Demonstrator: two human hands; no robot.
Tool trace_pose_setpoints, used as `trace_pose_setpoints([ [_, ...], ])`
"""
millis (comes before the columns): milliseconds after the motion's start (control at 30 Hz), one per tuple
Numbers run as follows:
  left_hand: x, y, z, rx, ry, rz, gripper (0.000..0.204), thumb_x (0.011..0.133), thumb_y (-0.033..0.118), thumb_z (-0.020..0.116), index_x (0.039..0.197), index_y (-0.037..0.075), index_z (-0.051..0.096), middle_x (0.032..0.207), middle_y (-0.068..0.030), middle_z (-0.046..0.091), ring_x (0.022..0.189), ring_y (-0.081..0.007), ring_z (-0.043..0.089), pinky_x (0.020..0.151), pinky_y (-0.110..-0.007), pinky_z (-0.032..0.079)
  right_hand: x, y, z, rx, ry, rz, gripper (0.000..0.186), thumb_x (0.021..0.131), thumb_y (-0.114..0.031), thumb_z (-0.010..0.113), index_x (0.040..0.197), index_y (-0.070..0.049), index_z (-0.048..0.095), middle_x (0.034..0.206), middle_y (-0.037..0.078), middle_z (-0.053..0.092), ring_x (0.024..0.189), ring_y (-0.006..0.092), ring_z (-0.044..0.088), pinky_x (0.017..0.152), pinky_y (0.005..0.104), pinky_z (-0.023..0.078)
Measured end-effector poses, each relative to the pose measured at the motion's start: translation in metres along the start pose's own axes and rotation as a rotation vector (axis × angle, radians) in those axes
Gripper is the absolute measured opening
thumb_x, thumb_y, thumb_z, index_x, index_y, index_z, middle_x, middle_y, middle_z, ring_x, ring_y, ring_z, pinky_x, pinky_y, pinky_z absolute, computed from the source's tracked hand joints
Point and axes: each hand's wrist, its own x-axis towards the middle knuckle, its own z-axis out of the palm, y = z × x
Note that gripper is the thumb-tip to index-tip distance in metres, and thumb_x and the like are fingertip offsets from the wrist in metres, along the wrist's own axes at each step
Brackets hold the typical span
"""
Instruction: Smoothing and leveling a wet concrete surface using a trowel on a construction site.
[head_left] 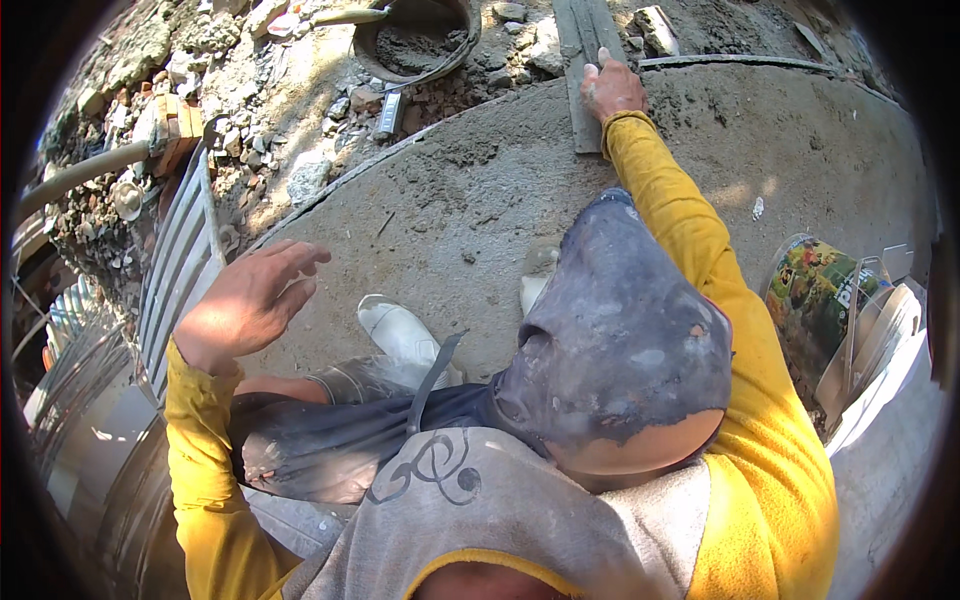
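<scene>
My right hand (614,88) reaches forward and grips a long grey wooden board (588,132). The board lies on the wet grey cement surface (470,200), pointing away from me, and its far end runs out of view. My fingers are partly hidden against its edge. To the left, my left hand (255,303) is raised with loosely bent fingers and holds nothing. Below it I see my leg in dark trousers and a white boot (400,328) on the cement. My other knee (625,330), in worn, torn cloth, is bent up in front of me.
A bucket (470,30) of mortar stands at the far edge, beside rubble (308,178). At left are a wooden-handled tool (95,175), bricks (180,130) and a ribbed sheet (180,265). A colourful printed container (815,300) is at right.
</scene>
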Motion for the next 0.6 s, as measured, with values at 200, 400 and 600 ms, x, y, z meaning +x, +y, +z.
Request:
trace_pose_setpoints([
  [200, 0.015, 0.016, -0.002, 0.098, -0.086, 0.038, 0.035, 0.09, 0.006, 0.059, 0.125, 0.003, 0.057, 0.108, -0.0167, 0.065, 0.098, -0.0322, 0.065, 0.085, -0.041, 0.051, -0.087, -0.077, 0.041, 0.013, -0.351, -0.177, 0.051, 0.095, -0.032, 0.056, 0.144, -0.019, 0.046, 0.107, 0.025, 0.069, 0.103, 0.044, 0.066, 0.095, 0.0525, 0.05],
  [400, 0.014, 0.018, -0.009, -0.075, 0.029, 0.046, 0.034, 0.09, 0.006, 0.06, 0.124, 0.003, 0.059, 0.107, -0.017, 0.065, 0.099, -0.0323, 0.065, 0.088, -0.04, 0.05, -0.023, -0.02, 0.012, 0.09, -0.077, 0.019, 0.048, 0.096, -0.031, 0.055, 0.14, -0.012, 0.048, 0.11, 0.026, 0.067, 0.105, 0.0445, 0.065, 0.095, 0.0508, 0.05],
  [600, -0.007, -0.009, -0.003, -0.021, -0.043, -0.116, 0.034, 0.09, 0.001, 0.057, 0.124, 0.002, 0.058, 0.106, -0.0175, 0.063, 0.098, -0.034, 0.064, 0.087, -0.04, 0.05, -0.062, -0.068, 0.038, 0.056, -0.208, -0.134, 0.054, 0.096, -0.034, 0.055, 0.145, -0.012, 0.045, 0.106, 0.026, 0.069, 0.102, 0.0435, 0.066, 0.091, 0.0502, 0.052],
])
